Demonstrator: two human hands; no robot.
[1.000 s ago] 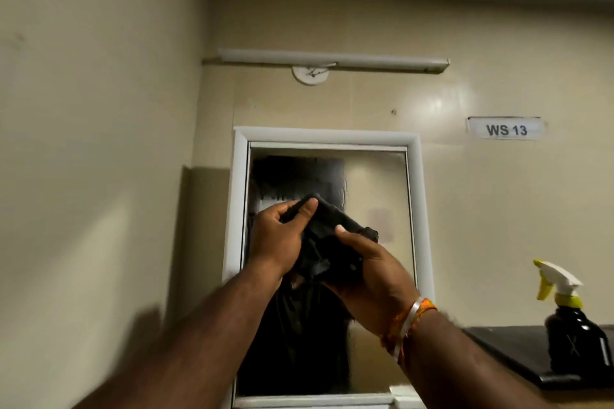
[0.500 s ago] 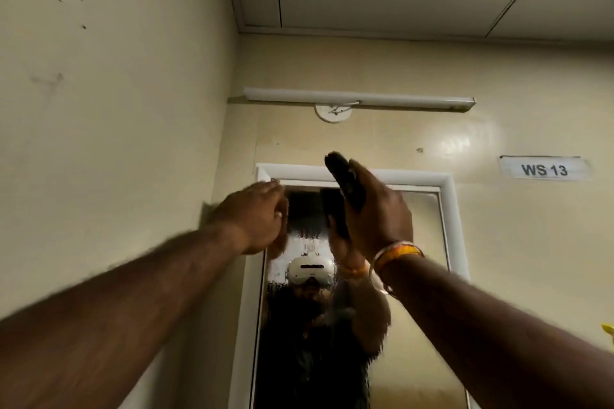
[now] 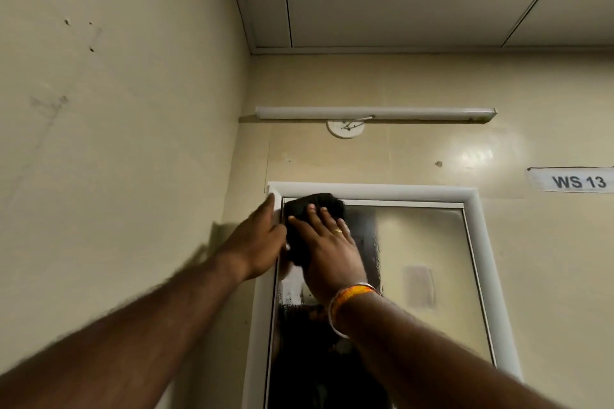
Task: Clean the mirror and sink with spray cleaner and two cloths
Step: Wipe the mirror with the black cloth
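A white-framed mirror [image 3: 422, 242] hangs on the back wall, its glass misted with spray. My right hand [image 3: 327, 244] lies flat with straight fingers on a black cloth [image 3: 315, 204] and presses it against the glass at the top left corner. My left hand [image 3: 257, 239] rests against the left side of the white frame [image 3: 365, 189], fingers reaching up toward the corner. The sink and the spray bottle are out of view.
A tube light [image 3: 375, 113] is mounted above the mirror. A label reading WS 13 [image 3: 578, 181] is stuck on the wall at the right. The side wall [image 3: 116, 143] runs close along the mirror's left edge.
My right hand has moved from holding the cloth in the air to pressing it flat on the mirror's top left corner. My left hand went to the frame. The view tilted upward.
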